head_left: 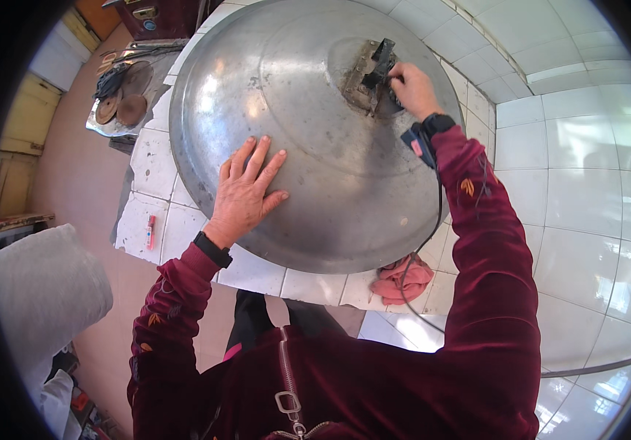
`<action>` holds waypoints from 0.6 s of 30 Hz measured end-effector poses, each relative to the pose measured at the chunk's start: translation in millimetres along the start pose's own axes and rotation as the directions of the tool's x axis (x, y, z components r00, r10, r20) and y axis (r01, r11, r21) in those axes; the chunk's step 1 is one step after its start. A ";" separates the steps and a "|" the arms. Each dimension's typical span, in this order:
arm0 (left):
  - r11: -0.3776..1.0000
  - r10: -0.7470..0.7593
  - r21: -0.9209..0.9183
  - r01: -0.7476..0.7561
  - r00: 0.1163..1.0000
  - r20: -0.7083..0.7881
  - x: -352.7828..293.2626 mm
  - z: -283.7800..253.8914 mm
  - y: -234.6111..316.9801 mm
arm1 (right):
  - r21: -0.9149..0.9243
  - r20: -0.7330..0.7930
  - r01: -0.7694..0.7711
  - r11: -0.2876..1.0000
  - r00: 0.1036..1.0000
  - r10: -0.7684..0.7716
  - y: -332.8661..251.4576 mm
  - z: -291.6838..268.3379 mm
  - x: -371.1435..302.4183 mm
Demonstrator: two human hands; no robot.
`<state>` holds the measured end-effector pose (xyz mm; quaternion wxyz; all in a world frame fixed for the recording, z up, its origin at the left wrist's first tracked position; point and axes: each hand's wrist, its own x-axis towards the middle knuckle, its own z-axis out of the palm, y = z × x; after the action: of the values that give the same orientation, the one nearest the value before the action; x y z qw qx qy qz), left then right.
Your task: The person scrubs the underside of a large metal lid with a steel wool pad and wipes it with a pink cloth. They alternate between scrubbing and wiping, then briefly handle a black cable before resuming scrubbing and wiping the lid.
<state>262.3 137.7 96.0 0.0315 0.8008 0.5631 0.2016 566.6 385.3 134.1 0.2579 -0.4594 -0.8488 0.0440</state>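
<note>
A large domed metal lid (286, 198), dull grey with stains and scuffs, covers most of the white-tiled counter. Near its crown a black handle (380, 66) stands on a worn, rusty-looking plate (359, 88). My right hand (414, 89) is closed at the handle's right side; part of the handle is hidden behind its fingers. On the lid's near left slope my left hand (246, 194) lies flat, fingers spread, holding nothing. A crumpled pink-red cloth (403, 280) rests at the counter's front edge, partly beneath the lid's rim.
A small red tube-shaped item (150, 232) lies on the left tiles (139, 213). A black cable (440, 213) hangs from my right wrist past the lid's rim. White tiled wall (580, 198) closes off the right side. Round brown objects (132, 110) sit at the far left.
</note>
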 end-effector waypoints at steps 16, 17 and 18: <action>1.000 -0.017 -0.026 0.017 1.000 0.017 -1.1 0.0 1.3 | -0.031 -0.132 -0.190 0.981 0.974 0.184 13.0 4.1 28.1; 0.999 -0.017 -0.040 0.018 1.000 0.011 -1.1 -0.3 1.3 | -0.060 -0.076 -0.182 0.981 0.981 0.177 17.7 5.6 28.1; 0.999 -0.012 -0.038 0.013 0.999 0.030 -1.6 -0.6 1.8 | -0.062 -0.052 -0.127 0.990 0.991 0.124 21.2 7.2 21.6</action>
<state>263.2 135.4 96.6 0.0562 0.7994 0.5636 0.2003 569.6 416.0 129.8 0.2597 -0.5211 -0.8127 0.0215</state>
